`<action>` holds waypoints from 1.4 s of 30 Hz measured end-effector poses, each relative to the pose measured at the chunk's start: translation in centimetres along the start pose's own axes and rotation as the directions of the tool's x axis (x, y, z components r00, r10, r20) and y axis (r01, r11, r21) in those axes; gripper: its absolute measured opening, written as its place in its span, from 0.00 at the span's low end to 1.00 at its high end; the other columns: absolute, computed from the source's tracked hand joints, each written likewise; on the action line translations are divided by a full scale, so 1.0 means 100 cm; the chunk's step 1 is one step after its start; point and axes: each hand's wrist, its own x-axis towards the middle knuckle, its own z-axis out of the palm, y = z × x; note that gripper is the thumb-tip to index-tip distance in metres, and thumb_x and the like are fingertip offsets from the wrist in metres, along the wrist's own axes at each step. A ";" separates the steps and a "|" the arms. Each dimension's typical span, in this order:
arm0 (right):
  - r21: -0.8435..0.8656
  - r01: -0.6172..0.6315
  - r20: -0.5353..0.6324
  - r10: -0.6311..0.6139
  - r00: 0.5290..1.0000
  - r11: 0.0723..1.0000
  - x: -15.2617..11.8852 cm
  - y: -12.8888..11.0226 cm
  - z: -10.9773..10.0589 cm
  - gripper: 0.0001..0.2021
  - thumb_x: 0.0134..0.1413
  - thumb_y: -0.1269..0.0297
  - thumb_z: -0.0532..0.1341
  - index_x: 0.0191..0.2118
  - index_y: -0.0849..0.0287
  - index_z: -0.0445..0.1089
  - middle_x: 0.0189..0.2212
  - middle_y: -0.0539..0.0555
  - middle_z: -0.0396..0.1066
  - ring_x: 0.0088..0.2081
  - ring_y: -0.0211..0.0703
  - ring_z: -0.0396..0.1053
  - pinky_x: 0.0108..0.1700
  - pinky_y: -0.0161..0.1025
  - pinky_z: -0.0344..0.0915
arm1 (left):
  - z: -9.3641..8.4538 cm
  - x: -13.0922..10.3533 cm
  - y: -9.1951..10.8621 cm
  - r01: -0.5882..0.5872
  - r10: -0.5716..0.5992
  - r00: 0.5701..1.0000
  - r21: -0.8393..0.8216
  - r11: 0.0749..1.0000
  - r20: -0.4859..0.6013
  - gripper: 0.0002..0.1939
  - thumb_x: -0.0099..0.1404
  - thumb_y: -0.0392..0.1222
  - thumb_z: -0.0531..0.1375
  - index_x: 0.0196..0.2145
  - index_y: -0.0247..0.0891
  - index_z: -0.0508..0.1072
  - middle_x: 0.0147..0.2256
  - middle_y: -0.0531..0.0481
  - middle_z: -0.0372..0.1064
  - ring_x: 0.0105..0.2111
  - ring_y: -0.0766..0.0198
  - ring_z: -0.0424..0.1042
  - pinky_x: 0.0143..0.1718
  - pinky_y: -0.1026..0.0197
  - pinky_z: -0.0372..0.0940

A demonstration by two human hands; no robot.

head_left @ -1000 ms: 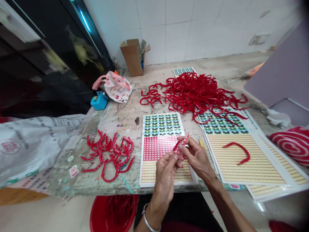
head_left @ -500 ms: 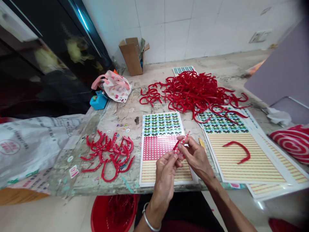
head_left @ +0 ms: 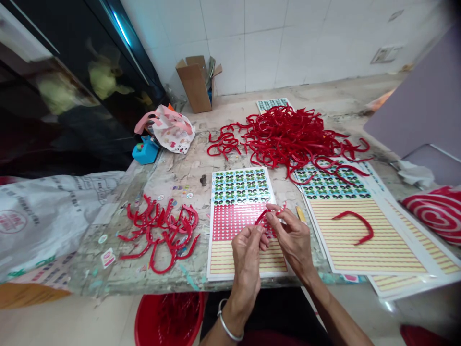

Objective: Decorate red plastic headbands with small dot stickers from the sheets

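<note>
My left hand (head_left: pixel 248 247) and my right hand (head_left: pixel 292 236) are close together over a printed sticker sheet (head_left: pixel 230 223). Between their pinched fingers is a thin, curved red strip (head_left: pixel 260 217), partly hidden. A red-and-white patterned piece pokes out above my right fingers; it looks like a sticker strip. The sheet has green-and-blue eye shapes at the top, pink hearts in the middle and yellow lines below. One more curved red strip (head_left: pixel 368 229) rests on a second sticker sheet (head_left: pixel 360 257) to the right.
A big heap of red strips (head_left: pixel 288 134) covers the back of the table. Patterned red strips (head_left: pixel 165 235) form a smaller pile at left. Also here are a yellow tool (head_left: pixel 300 214), a pink-handled bag (head_left: pixel 175 132), a cardboard box (head_left: pixel 196 89) and a red bucket (head_left: pixel 144 317) below the edge.
My fingers have shifted slightly around the red strip, and more of its curved end shows on the left. The patterned piece has tilted lower to the right. Both piles look unchanged.
</note>
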 end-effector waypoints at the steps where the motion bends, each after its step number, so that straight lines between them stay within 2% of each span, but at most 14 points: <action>1: -0.025 0.011 -0.038 -0.012 0.999 1.000 -0.001 0.001 0.001 0.05 0.55 0.67 0.58 0.33 0.58 0.72 0.42 0.56 0.72 0.40 0.41 0.71 0.32 0.33 0.69 | 0.000 0.000 -0.001 -0.005 0.005 1.000 0.005 1.000 -0.001 0.10 0.60 0.40 0.59 0.23 0.33 0.67 0.21 0.54 0.63 0.22 0.72 0.60 0.26 0.67 0.56; 5: -0.124 0.109 -0.143 -0.126 0.982 0.986 -0.001 0.007 0.007 0.05 0.53 0.69 0.60 0.33 0.58 0.74 0.38 0.55 0.75 0.39 0.44 0.73 0.38 0.39 0.70 | -0.001 0.000 -0.001 -0.009 0.009 1.000 0.002 1.000 -0.016 0.10 0.60 0.40 0.58 0.24 0.33 0.68 0.21 0.54 0.63 0.21 0.72 0.59 0.26 0.66 0.56; 8: -0.160 0.176 -0.123 -0.196 0.973 0.971 0.002 0.012 0.009 0.06 0.53 0.71 0.59 0.34 0.58 0.74 0.35 0.55 0.76 0.40 0.45 0.73 0.45 0.43 0.68 | -0.001 0.000 -0.001 0.002 -0.002 1.000 -0.010 1.000 -0.019 0.09 0.60 0.39 0.58 0.25 0.33 0.68 0.21 0.54 0.63 0.21 0.71 0.60 0.26 0.66 0.55; 14: -0.190 0.197 -0.072 -0.214 0.974 0.962 0.005 0.014 0.005 0.07 0.53 0.71 0.59 0.36 0.58 0.74 0.35 0.54 0.76 0.39 0.43 0.73 0.45 0.42 0.68 | -0.003 0.002 -0.001 0.016 -0.016 1.000 -0.003 1.000 -0.012 0.10 0.59 0.39 0.58 0.23 0.33 0.68 0.20 0.53 0.63 0.21 0.71 0.60 0.25 0.66 0.55; 19: -0.178 0.159 -0.051 -0.171 0.984 0.971 0.005 0.012 0.003 0.08 0.53 0.70 0.59 0.37 0.57 0.74 0.35 0.54 0.75 0.39 0.43 0.72 0.45 0.41 0.68 | -0.002 0.002 0.001 0.019 -0.019 1.000 -0.005 1.000 -0.008 0.10 0.59 0.40 0.59 0.22 0.33 0.68 0.20 0.54 0.63 0.21 0.71 0.60 0.25 0.66 0.55; 24: -0.089 0.063 -0.040 -0.067 0.997 0.994 0.005 0.010 0.004 0.07 0.54 0.67 0.59 0.36 0.56 0.75 0.36 0.55 0.75 0.39 0.44 0.71 0.43 0.42 0.68 | -0.001 0.001 0.002 0.030 -0.030 1.000 -0.002 1.000 -0.004 0.10 0.59 0.40 0.59 0.23 0.33 0.68 0.20 0.54 0.62 0.22 0.71 0.59 0.26 0.66 0.55; 28: 0.053 -0.125 -0.033 0.127 0.991 0.991 0.008 0.012 0.001 0.09 0.51 0.61 0.60 0.37 0.57 0.75 0.36 0.55 0.74 0.37 0.44 0.71 0.33 0.37 0.68 | -0.003 -0.002 0.001 0.046 -0.046 0.999 0.001 0.999 0.004 0.10 0.60 0.41 0.58 0.24 0.33 0.68 0.21 0.54 0.62 0.22 0.72 0.59 0.26 0.67 0.55; 32: 0.186 -0.297 0.059 0.291 0.955 0.936 0.011 0.022 -0.004 0.11 0.49 0.58 0.62 0.36 0.59 0.75 0.31 0.53 0.75 0.31 0.40 0.70 0.32 0.36 0.66 | -0.007 -0.005 -0.001 0.053 -0.053 0.998 0.011 0.999 0.017 0.11 0.61 0.41 0.58 0.24 0.34 0.66 0.22 0.54 0.62 0.23 0.71 0.59 0.27 0.67 0.56; 36: 0.368 -0.455 0.161 0.426 0.890 0.811 0.013 0.032 -0.004 0.13 0.45 0.57 0.65 0.35 0.61 0.75 0.28 0.52 0.73 0.27 0.38 0.68 0.30 0.37 0.67 | -0.012 -0.006 -0.001 0.064 -0.065 0.997 0.031 0.997 0.029 0.11 0.61 0.41 0.58 0.23 0.34 0.65 0.22 0.54 0.61 0.23 0.71 0.60 0.28 0.67 0.56; 39: 0.452 -0.526 0.219 0.481 0.849 0.721 0.015 0.036 -0.003 0.13 0.40 0.57 0.67 0.32 0.61 0.74 0.29 0.51 0.72 0.27 0.38 0.69 0.31 0.38 0.69 | -0.017 -0.006 -0.001 0.088 -0.089 0.995 0.022 0.996 0.054 0.11 0.61 0.41 0.58 0.23 0.34 0.66 0.22 0.54 0.61 0.23 0.71 0.60 0.28 0.67 0.57; 42: 0.456 -0.550 0.251 0.491 0.834 0.700 0.016 0.037 -0.003 0.14 0.39 0.57 0.68 0.30 0.62 0.74 0.28 0.51 0.71 0.27 0.37 0.68 0.31 0.37 0.70 | -0.024 -0.006 -0.001 0.108 -0.110 0.991 0.035 0.994 0.081 0.11 0.60 0.43 0.58 0.24 0.33 0.68 0.21 0.54 0.61 0.23 0.71 0.60 0.30 0.66 0.58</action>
